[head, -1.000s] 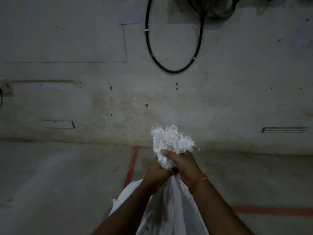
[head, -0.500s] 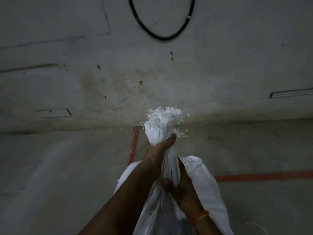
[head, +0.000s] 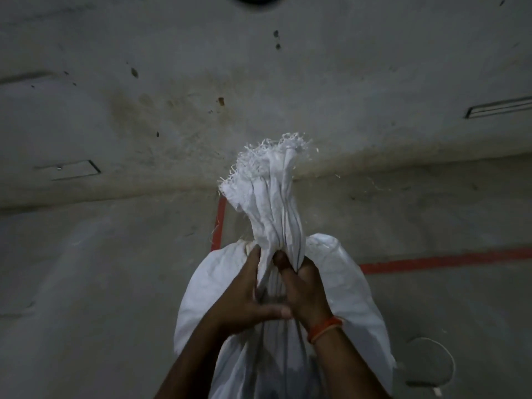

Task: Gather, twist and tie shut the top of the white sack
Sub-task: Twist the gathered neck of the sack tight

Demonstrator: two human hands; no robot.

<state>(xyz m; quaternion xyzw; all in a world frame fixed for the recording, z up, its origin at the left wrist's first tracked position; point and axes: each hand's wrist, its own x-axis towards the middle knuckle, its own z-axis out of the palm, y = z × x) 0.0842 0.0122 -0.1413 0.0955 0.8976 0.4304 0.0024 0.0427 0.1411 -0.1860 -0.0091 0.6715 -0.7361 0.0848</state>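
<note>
A full white woven sack [head: 351,286] stands on the concrete floor in front of me. Its top [head: 270,194] is bunched into a pleated neck with a frayed edge that sticks up. My left hand [head: 247,298] wraps the neck from the left, thumb lying across the front. My right hand [head: 302,286], with an orange band at the wrist, clenches the neck from the right, just beside the left. Both hands sit at the base of the neck, above the sack's bulging body.
A stained concrete wall [head: 172,110] rises just behind the sack. Red painted lines [head: 449,262] cross the floor to the right and behind. A thin white cord [head: 440,352] loops on the floor at the lower right.
Both hands have slid down the bunched top to the base of the neck, so more of the gathered top now stands free above them. The view has tilted downward.
</note>
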